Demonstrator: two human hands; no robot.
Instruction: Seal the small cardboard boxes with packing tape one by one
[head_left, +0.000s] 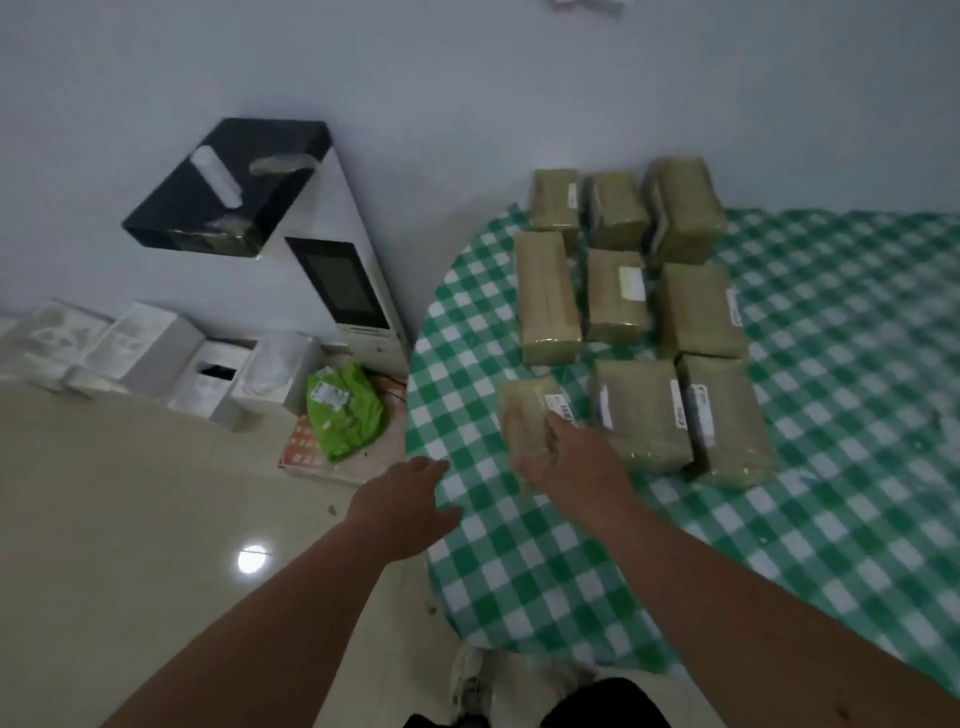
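Note:
Several small tape-wrapped cardboard boxes (618, 296) lie in rows on the green-and-white checked table (831, 389). My right hand (569, 457) grips the nearest-left box (524, 410), which sits at the front left of the group near the table's rim. My left hand (410, 504) hovers over the table's left edge with relaxed fingers, holding nothing. No tape roll is in view.
On the floor to the left stand a white appliance with a dark screen (343, 286), a black tray (228, 187), white foam packaging (150, 353) and a green bag (345, 410). My shoe (470, 680) shows below the table edge.

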